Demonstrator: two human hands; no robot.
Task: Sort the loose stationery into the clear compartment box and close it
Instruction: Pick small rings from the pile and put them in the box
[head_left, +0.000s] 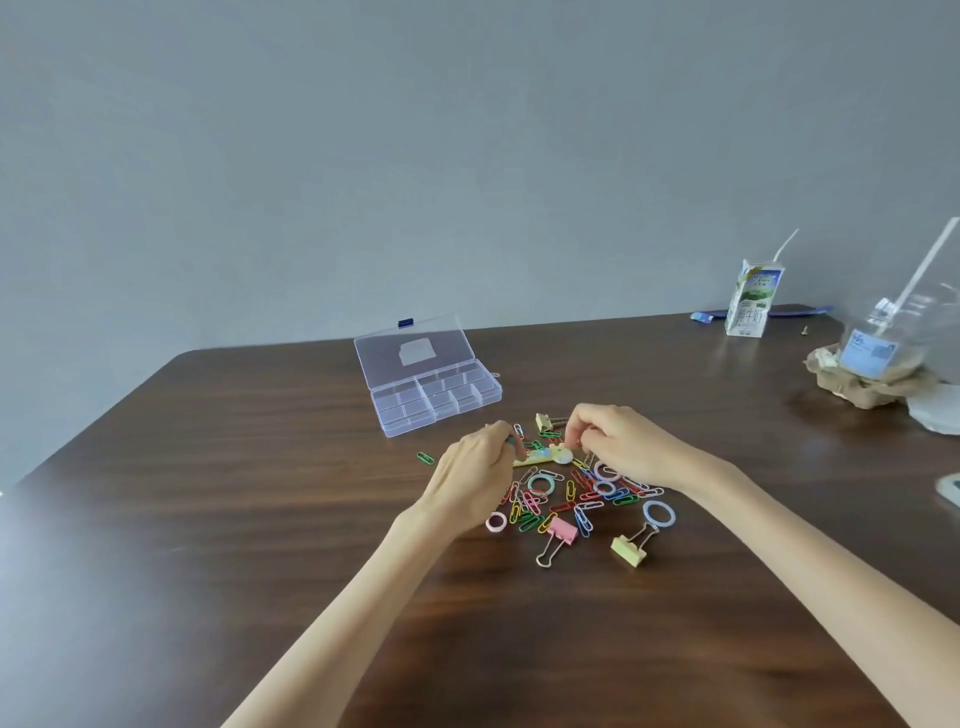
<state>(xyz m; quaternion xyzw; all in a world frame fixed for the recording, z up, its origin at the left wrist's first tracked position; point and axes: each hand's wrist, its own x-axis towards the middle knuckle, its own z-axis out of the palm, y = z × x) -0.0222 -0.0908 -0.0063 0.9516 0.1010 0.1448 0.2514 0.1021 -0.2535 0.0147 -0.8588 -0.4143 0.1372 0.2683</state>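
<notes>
Mid-table (208, 519), my left hand (475, 470) and right hand (621, 441) meet over the far edge of the clip pile (566, 499). The left hand's fingers are curled and pinch a small greenish piece (511, 440). The right hand's fingertips curl down into the pile, and I cannot tell whether they grip anything. The box (431, 400) stands just beyond the pile, to the far left, with its lid (413, 351) raised. A pink binder clip (563, 530) and a yellow binder clip (628, 550) lie at the pile's near edge. One green clip (425, 458) lies apart, left of the left hand. A carton (748, 304) and a bottle (878, 338) stand far right.
</notes>
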